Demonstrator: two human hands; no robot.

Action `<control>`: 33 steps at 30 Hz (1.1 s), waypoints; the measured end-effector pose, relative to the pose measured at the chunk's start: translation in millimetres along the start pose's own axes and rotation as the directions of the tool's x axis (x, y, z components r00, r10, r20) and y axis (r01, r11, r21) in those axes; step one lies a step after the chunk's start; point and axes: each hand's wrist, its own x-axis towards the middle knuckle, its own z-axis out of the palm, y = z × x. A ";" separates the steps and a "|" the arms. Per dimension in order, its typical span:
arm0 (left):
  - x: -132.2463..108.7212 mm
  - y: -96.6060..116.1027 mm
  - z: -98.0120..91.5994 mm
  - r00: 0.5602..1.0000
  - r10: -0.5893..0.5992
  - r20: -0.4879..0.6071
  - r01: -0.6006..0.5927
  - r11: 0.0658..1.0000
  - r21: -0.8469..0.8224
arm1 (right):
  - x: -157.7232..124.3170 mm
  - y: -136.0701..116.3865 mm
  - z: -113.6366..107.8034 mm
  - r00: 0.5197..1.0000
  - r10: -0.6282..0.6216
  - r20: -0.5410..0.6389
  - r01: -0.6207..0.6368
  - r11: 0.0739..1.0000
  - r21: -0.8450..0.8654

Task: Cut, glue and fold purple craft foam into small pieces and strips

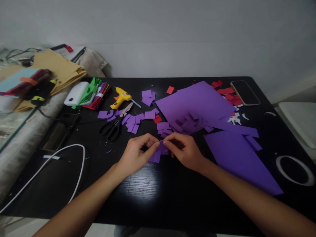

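Note:
My left hand [138, 153] and my right hand [187, 149] meet over the front middle of the table, thumb and forefinger pinched together on each. Between the fingertips is a small purple paper piece [163, 147], its upper edge gripped from both sides. Purple paper also shows below my left thumb; I cannot tell if it is the same piece. Just beyond the fingers lie cut purple strips [164, 126]. To their left, black-handled scissors [116, 123] rest partly on small purple rectangles [133, 123].
A yellow glue gun [122, 97] lies behind the scissors. Large purple sheets [197, 98] cover the right side, near red scraps [230, 93], a phone [245, 92] and a white tape ring [295, 170]. A white cable [82, 161] loops at left, below bundled coloured felt or paper [96, 95].

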 end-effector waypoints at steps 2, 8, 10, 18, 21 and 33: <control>1.1 -0.3 0.2 0.999 0.041 0.006 -0.041 0.999 0.021 | -0.8 1.3 1.3 1.000 -0.005 0.004 0.005 1.000 0.001; 1.1 2.1 -0.8 0.983 0.180 0.028 -0.182 0.977 0.116 | -3.3 1.1 3.4 0.997 -0.077 0.020 0.078 0.996 -0.044; 1.1 3.1 -2.8 0.978 0.202 0.050 -0.207 0.971 0.118 | -3.1 -1.8 2.7 0.997 -0.071 0.027 0.071 0.997 -0.028; 4.6 -2.6 -11.5 0.977 0.195 0.087 -0.204 0.973 0.108 | 1.6 -6.9 -6.0 0.998 0.027 0.055 -0.030 0.998 0.053; 4.6 -4.6 -10.9 0.981 0.179 0.075 -0.186 0.978 0.093 | 2.4 -4.7 -6.9 0.997 0.041 0.062 -0.046 0.996 0.072; 2.3 2.1 -6.5 0.986 0.138 0.094 -0.139 0.990 -0.001 | 2.0 -6.4 -5.0 0.999 -0.021 0.024 0.020 0.999 0.034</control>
